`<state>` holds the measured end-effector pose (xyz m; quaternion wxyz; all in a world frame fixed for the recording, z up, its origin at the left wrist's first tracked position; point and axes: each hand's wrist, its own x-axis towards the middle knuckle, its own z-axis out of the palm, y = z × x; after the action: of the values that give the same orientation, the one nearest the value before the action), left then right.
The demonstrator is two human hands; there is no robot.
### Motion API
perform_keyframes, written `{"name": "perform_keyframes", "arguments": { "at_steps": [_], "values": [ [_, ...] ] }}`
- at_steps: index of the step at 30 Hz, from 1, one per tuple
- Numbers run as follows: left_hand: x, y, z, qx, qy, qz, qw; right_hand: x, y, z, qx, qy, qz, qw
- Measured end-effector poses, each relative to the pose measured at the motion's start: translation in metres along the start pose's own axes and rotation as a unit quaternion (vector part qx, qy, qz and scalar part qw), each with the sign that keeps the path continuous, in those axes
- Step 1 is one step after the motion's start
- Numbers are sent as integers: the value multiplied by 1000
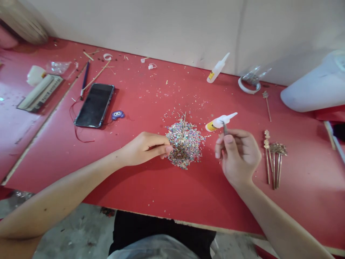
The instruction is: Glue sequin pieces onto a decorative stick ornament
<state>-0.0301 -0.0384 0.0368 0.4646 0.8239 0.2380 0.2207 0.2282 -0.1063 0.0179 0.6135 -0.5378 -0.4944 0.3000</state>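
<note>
My left hand (151,148) reaches in from the left, thumb and fingers pinched at the decorated end of a gold hairpin (180,154). The hairpin's thin stem points away from me over a pile of iridescent sequins (192,138). In my right hand (239,154), just right of the pile, metal tweezers (225,128) are gripped between thumb and fingers, tip upward. Whether the tips hold anything is too small to see. Behind the tweezers lies a small white glue bottle (214,124) with a yellow label and a pointed nozzle.
Several finished-looking gold hairpins (275,162) lie at right, another hairpin (266,106) farther back. A second glue bottle (215,73) stands near the wall, beside a tape ring (249,86). Leftward are a phone (95,105), a paintbrush (85,81) and a knife box (40,93).
</note>
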Motion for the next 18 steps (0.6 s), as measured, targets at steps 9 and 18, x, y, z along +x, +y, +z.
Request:
{"name": "perform_keyframes", "arguments": {
  "at_steps": [9, 18],
  "values": [
    [3, -6, -5, -34, 207, -118, 970, 5, 4, -4, -50, -8, 18, 999],
    [7, -14, -12, 100, 298, -70, 947, -1, 4, -4, -160, -162, -3, 974]
  ]
}}
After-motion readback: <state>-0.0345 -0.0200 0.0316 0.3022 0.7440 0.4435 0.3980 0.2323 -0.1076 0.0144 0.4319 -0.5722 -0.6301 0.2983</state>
